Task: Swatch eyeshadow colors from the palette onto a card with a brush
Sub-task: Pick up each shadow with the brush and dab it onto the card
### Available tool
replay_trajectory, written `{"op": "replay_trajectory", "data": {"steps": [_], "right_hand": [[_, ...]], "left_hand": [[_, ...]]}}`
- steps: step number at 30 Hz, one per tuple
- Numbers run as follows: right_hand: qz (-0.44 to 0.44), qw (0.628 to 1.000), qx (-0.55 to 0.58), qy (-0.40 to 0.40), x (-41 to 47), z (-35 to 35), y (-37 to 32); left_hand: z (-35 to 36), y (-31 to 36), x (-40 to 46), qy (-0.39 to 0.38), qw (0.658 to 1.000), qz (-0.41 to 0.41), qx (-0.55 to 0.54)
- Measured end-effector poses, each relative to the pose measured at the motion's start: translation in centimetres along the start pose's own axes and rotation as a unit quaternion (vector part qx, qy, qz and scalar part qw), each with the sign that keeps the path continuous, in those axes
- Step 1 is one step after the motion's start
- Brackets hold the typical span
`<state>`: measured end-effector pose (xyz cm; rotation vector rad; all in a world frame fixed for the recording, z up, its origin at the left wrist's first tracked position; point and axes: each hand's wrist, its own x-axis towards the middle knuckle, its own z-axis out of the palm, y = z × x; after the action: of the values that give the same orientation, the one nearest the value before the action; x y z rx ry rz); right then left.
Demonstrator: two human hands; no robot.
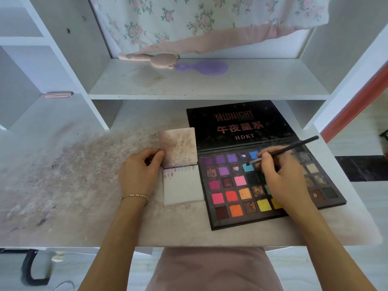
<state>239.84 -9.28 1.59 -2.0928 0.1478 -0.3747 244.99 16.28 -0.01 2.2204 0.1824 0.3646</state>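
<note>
An open black eyeshadow palette point(222, 222) lies on the desk at the right, its lid flat behind it and many coloured pans showing. My right hand point(279, 175) rests over the pans and grips a thin black brush point(294, 146); the brush tip touches a turquoise pan point(248, 168). To the left of the palette lies a small white card pad point(182, 190) with a row of faint swatches along its top edge. Its stained cover point(178, 147) is flipped up. My left hand point(140, 171) pinches the cover's lower left corner.
The desk top point(73, 175) is stained with powder at the left. A shelf point(210, 85) above holds a pink bear-shaped brush point(155, 58) and a purple hairbrush point(203, 67). Floral fabric point(199, 19) hangs behind. A cushioned seat point(212, 269) sits below the desk's front edge.
</note>
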Motion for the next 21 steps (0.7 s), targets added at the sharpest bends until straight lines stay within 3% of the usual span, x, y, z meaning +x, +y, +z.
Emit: {"op": "replay_trajectory", "data": {"steps": [21], "right_hand": [[-0.032,0.999,-0.041,-0.004,0.03,0.08,-0.36]], "left_hand": [[-0.08,0.2,-0.07,0.0,1.0,0.004,-0.002]]}}
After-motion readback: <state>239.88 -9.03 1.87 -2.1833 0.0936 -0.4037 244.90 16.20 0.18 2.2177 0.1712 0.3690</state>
